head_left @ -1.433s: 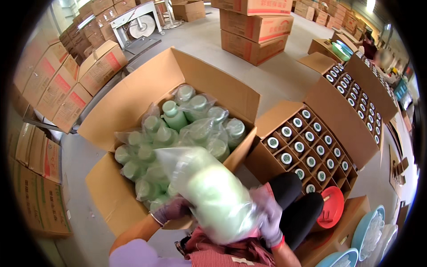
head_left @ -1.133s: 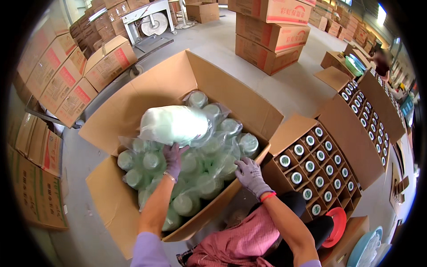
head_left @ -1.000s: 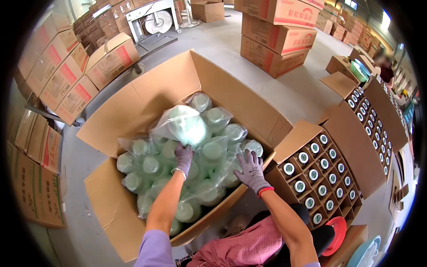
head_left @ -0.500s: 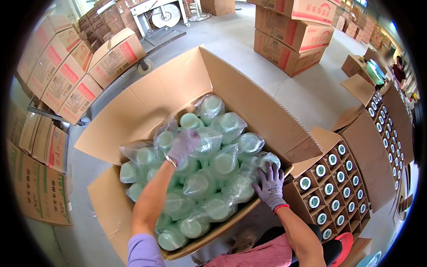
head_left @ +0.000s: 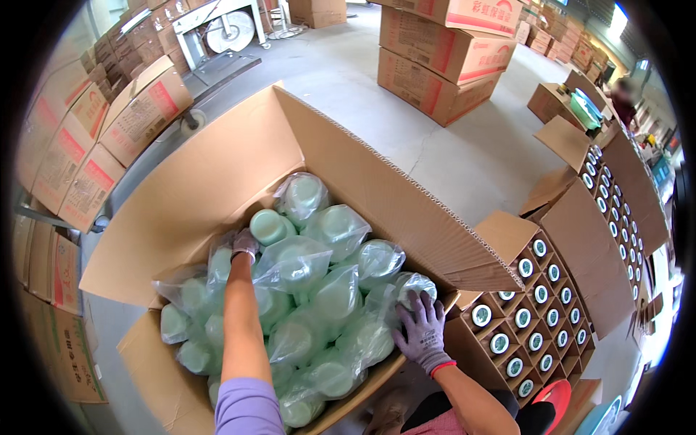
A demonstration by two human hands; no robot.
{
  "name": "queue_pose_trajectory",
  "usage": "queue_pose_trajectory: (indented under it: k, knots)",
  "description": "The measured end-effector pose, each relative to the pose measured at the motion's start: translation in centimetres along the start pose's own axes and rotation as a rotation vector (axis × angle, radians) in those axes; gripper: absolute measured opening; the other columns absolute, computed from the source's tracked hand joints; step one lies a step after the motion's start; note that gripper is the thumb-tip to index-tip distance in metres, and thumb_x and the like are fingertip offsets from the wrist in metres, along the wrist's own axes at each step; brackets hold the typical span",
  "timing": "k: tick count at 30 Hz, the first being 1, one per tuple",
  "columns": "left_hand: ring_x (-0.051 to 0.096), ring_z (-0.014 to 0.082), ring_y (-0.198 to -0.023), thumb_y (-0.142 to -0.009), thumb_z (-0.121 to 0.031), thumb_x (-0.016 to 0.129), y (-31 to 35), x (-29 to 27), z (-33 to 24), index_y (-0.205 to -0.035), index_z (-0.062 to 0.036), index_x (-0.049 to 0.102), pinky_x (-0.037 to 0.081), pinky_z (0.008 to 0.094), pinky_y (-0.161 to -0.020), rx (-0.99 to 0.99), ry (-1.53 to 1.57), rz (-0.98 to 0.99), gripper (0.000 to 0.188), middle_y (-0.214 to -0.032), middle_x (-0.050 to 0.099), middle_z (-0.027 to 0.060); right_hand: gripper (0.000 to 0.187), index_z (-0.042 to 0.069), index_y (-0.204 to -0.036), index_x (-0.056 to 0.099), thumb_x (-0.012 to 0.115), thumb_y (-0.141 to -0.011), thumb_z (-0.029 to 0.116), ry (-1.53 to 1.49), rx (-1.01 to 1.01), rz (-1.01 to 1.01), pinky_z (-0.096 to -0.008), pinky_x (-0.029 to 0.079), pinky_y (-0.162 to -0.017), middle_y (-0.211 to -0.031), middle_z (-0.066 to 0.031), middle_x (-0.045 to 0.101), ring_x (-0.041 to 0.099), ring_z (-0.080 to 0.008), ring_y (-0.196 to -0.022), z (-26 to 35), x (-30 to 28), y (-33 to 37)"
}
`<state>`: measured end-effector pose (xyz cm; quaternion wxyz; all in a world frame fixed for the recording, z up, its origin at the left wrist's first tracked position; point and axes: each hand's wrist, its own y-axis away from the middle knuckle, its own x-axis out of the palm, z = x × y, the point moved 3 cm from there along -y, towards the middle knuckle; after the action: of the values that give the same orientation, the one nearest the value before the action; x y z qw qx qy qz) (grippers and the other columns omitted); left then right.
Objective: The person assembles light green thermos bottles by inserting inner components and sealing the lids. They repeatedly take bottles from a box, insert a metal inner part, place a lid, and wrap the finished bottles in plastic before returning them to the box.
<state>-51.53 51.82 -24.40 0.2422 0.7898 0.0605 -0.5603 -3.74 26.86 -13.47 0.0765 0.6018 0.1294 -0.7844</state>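
Note:
Pale green rounded containers (head_left: 336, 297), most of them in clear plastic bags, fill a large open cardboard box (head_left: 210, 185) in front of me. My left hand (head_left: 244, 245), in a grey-purple glove, reaches down among them at the far left part of the pile. It is beside an unbagged-looking green container (head_left: 270, 227), and its fingertips are hidden. At the right corner of the box, my gloved right hand (head_left: 422, 332) lies with spread fingers against a bagged container (head_left: 416, 288). A red band circles that wrist.
To the right stands a divided carton (head_left: 482, 344) with white-rimmed, green-topped items in its cells; a similar carton (head_left: 616, 210) lies beyond. Stacked boxes (head_left: 446, 65) rise ahead, and more cartons (head_left: 94, 156) sit at left. A red stool-like edge (head_left: 554, 406) shows near my legs.
My left hand has moved left and down into the pile, away from above its middle. My right hand stays on the corner container. The whole view has shifted somewhat.

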Motion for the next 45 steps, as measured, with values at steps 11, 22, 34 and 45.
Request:
queue_pose_trajectory:
  k: [11,22,34,45]
  knots:
    - [0.054,0.0374,-0.115,-0.08,-0.016,0.066,5.3,-6.7,0.6,-0.113,-0.0009,0.057,0.043,0.0465,-0.1,0.449,0.013,-0.348,0.038,-0.116,0.058,0.0214,0.054,0.017,-0.128,0.062,0.065,-0.081,0.044,-0.008,-0.032,-0.019,-0.0655,0.025,-0.111,-0.154,-0.0147,0.036,0.031,-0.0402,-0.142,0.9,0.9,-0.4]
    - [0.062,0.0133,-0.086,-0.088,0.001,0.057,39.4,-25.4,-16.6,-0.112,0.0038,0.064,0.051,0.0287,-0.078,0.937,0.864,-0.104,0.025,-0.095,0.067,0.0079,0.1,0.004,-0.153,0.029,0.082,-0.077,0.042,-0.875,-0.025,-0.523,-0.0493,0.028,-0.117,-0.156,-0.0222,0.027,0.027,-0.039,-0.145,2.7,-18.8,4.5]
    - [0.051,0.0293,-0.131,-0.095,-0.022,0.058,67.5,4.9,-29.5,-0.137,0.0044,0.047,0.038,0.0426,-0.114,0.59,1.482,1.668,0.051,-0.139,0.053,0.0186,0.062,0.009,-0.122,0.053,0.089,-0.073,0.022,-1.005,0.058,-0.43,-0.04,0.035,-0.111,-0.141,-0.0181,0.046,0.046,-0.0315,-0.131,5.3,-27.9,32.4]
    - [0.053,0.0208,-0.122,-0.091,-0.038,0.071,71.3,-1.2,-27.5,-0.146,0.0006,0.04,0.04,0.0347,-0.106,0.861,0.914,0.992,0.074,-0.133,0.055,0.011,0.058,0.007,-0.139,0.051,0.073,-0.086,0.021,-0.415,0.524,-0.773,-0.0442,0.043,-0.105,-0.141,-0.0249,0.043,0.045,-0.0426,-0.131,-0.6,-26.0,39.4]
